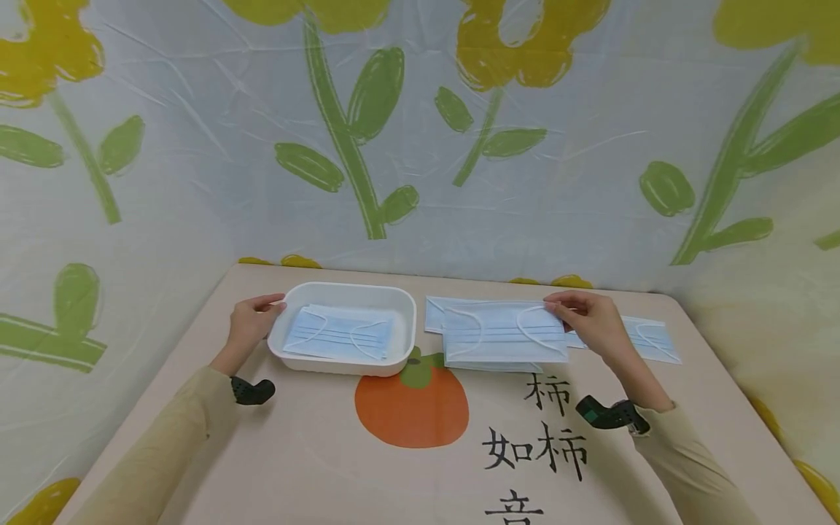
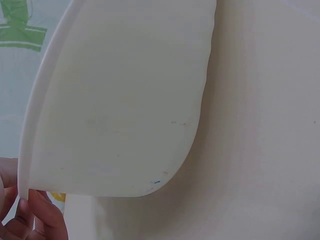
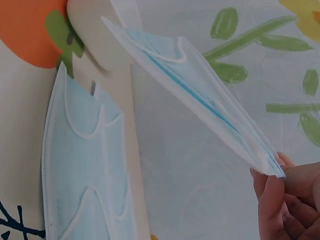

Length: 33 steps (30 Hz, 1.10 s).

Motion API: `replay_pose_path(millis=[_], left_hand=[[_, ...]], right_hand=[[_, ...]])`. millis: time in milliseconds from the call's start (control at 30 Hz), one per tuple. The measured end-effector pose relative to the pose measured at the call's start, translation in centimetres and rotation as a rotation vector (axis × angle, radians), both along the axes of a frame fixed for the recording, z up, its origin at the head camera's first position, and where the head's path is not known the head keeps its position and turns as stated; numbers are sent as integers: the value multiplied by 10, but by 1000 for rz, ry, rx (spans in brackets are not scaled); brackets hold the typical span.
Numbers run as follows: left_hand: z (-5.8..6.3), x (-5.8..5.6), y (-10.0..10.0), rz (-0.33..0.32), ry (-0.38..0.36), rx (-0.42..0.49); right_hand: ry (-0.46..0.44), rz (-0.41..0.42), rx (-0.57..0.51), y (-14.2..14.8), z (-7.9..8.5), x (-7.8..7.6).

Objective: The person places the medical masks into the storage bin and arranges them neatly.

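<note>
My left hand [image 1: 252,324] pinches the left rim of a white plastic tray [image 1: 341,367], thumb and fingers on either side of the edge in the left wrist view. Inside the tray lies a light blue face mask [image 1: 337,334] with white ear loops. My right hand [image 1: 590,321] holds another face mask [image 3: 195,100] by one end, between thumb and fingers. In the right wrist view that mask stretches out slanted above the table. Beneath it, more blue masks [image 3: 90,170] lie on the table, partly hidden by the held one in the head view.
One more mask [image 1: 656,341] lies right of my right hand, behind the wrist. The pale table [image 1: 295,452] carries a printed orange persimmon [image 1: 412,412] and black characters. A flower-patterned cloth [image 1: 420,146] rises behind the table. Both wrists wear dark bands.
</note>
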<state>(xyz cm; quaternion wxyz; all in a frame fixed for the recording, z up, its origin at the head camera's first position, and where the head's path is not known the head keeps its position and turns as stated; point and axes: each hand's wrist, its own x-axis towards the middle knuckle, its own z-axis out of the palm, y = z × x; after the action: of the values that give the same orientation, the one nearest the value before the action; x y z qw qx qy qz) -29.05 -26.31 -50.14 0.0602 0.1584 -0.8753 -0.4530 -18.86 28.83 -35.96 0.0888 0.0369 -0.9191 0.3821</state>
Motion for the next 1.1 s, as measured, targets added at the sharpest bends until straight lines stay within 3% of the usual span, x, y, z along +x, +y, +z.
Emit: replay_pose_path(millis=[133,367,500,833,933,1100], left_hand=[[9,6,5,-10,-6,17],[-12,-6,-3,27,10,-42],[-15,-9,-3,30,11,-32],[-15,-9,-5,30,18,-27],[-8,-5,-5,-7,18,9],[-6,-4,-4,2,11,25]], right_hand=[[-7,18,-7,-8,2,-2],[-54,45,-20,-23,8,-7],[-96,59,-41,-33,9,-11],[-111,121,-119,-60,11,-27],[-112,128,-138,-69,12,-30],[-140,142,-184,-83,12,-37]])
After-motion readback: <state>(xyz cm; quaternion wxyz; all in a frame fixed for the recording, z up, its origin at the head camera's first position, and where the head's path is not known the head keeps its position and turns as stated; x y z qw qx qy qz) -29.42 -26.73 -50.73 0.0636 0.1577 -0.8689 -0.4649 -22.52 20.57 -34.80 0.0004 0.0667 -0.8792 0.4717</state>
